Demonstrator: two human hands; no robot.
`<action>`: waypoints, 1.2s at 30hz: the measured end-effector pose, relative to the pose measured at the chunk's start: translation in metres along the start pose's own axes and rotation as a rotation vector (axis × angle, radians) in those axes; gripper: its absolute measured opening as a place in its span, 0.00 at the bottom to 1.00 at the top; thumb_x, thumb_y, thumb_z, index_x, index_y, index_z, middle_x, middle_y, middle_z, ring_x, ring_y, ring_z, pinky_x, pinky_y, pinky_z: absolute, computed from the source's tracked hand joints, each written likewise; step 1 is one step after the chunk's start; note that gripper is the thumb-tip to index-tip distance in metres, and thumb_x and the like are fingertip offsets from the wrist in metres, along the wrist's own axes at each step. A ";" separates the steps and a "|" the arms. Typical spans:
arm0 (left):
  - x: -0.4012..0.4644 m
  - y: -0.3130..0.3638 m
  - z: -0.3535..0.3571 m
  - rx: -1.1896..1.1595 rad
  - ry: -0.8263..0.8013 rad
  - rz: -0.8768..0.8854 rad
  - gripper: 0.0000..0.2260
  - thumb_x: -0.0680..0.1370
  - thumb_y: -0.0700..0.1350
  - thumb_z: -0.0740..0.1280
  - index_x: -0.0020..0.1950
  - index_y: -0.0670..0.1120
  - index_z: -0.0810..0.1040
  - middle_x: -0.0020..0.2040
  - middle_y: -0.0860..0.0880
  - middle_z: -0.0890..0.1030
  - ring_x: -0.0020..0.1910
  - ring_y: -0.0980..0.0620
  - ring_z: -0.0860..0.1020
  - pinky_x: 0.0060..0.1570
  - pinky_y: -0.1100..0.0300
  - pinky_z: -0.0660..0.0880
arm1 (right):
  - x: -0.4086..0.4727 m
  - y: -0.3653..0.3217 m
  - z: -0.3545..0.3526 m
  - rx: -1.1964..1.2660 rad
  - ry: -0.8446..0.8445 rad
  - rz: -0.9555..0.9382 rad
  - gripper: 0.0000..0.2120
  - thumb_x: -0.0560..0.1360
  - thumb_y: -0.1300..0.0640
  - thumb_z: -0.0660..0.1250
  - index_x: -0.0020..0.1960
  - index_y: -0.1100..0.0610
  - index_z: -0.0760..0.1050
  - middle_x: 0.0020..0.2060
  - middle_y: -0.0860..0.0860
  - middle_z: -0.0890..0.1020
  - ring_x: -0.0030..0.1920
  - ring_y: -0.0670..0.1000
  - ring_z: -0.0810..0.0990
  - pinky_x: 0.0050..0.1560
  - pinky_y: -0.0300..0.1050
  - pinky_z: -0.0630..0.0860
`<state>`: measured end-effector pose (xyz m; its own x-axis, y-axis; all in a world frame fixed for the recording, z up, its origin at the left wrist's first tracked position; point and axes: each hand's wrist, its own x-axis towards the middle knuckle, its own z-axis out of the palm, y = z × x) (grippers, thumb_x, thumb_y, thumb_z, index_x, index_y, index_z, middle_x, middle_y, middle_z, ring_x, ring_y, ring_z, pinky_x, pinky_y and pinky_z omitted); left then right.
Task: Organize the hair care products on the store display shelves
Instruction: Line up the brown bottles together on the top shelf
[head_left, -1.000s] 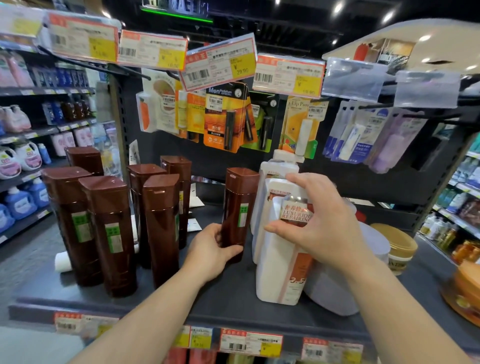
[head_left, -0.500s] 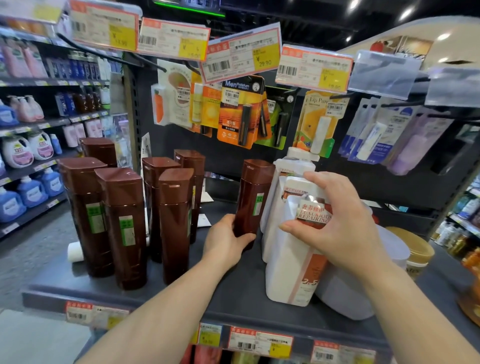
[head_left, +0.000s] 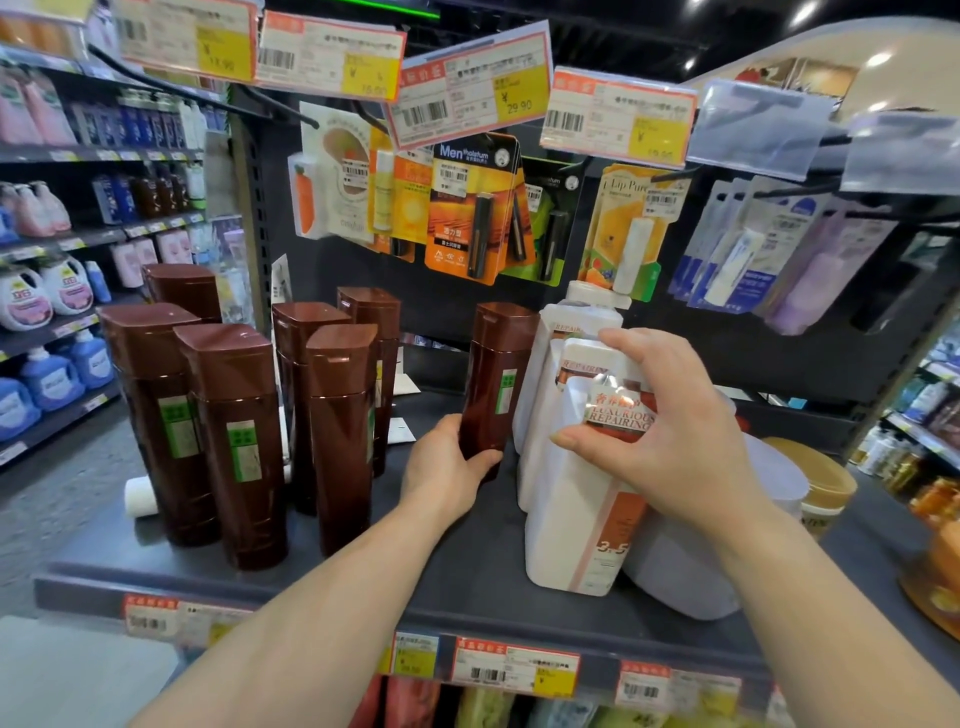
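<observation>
A: Shelf (head_left: 457, 566) edge nearest, dark, with a strip of price tags (head_left: 514, 670) along its front lip. Anything held yet?

B: Both. Left hand (head_left: 441, 470) wrapped round the base of a lone brown bottle (head_left: 498, 379), standing upright mid-shelf, just left of the white ones. Left grip curled, thumb in front, fingers hidden behind. Right hand (head_left: 675, 441) on the near white bottle (head_left: 571, 519), grip pinching its upper part, thumb on the "Repairing" label, fingers over the top.

A: And farther in?

B: Two more white bottles (head_left: 561, 338) lined up behind the near one, touching or nearly so. Left of centre, a loose cluster of brown bottles (head_left: 234, 441), all upright, well apart from the lone one. Right, a pale tub (head_left: 769, 493) beside the white row, then a gold-lidded jar (head_left: 826, 478). Farthest, hanging lip balm cards (head_left: 467, 208) on the back panel.

A: Step in hand?

B: Probably grouping like with like: lone brown bottle gripped, seemingly for a move left to join its cluster, white row being steadied or squared. Early to midway, by the look of the scattered browns.

A: Next move?

B: Likely a lift or slide leftward, kept low and upright, clear of the white row; steadying with the right against a knock-on topple. Tall narrow bottles, easy to tip.
</observation>
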<state>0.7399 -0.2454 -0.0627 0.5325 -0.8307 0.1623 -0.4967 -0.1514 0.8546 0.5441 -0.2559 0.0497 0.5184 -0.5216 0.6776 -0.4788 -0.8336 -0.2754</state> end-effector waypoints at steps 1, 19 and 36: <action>0.000 0.000 0.000 0.000 -0.001 -0.002 0.22 0.75 0.49 0.71 0.66 0.48 0.72 0.60 0.50 0.80 0.58 0.50 0.78 0.53 0.60 0.72 | 0.000 0.000 0.000 0.001 0.001 0.000 0.39 0.62 0.30 0.69 0.67 0.47 0.67 0.58 0.38 0.67 0.60 0.36 0.65 0.52 0.26 0.63; 0.006 0.005 0.002 0.012 -0.030 -0.036 0.20 0.76 0.49 0.70 0.66 0.48 0.71 0.61 0.48 0.79 0.60 0.47 0.77 0.59 0.54 0.74 | 0.000 -0.005 -0.001 0.029 -0.002 0.021 0.40 0.60 0.30 0.66 0.67 0.49 0.68 0.59 0.40 0.68 0.59 0.38 0.67 0.51 0.27 0.63; -0.034 0.029 -0.022 -0.029 -0.107 0.013 0.36 0.76 0.51 0.70 0.77 0.47 0.54 0.74 0.47 0.66 0.72 0.49 0.65 0.67 0.58 0.64 | 0.000 0.000 -0.002 0.017 0.000 0.030 0.41 0.60 0.30 0.65 0.68 0.48 0.66 0.62 0.44 0.70 0.60 0.39 0.66 0.53 0.35 0.65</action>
<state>0.7224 -0.2098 -0.0323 0.4492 -0.8852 0.1210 -0.4824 -0.1263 0.8668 0.5422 -0.2557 0.0507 0.5042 -0.5465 0.6686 -0.4821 -0.8205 -0.3071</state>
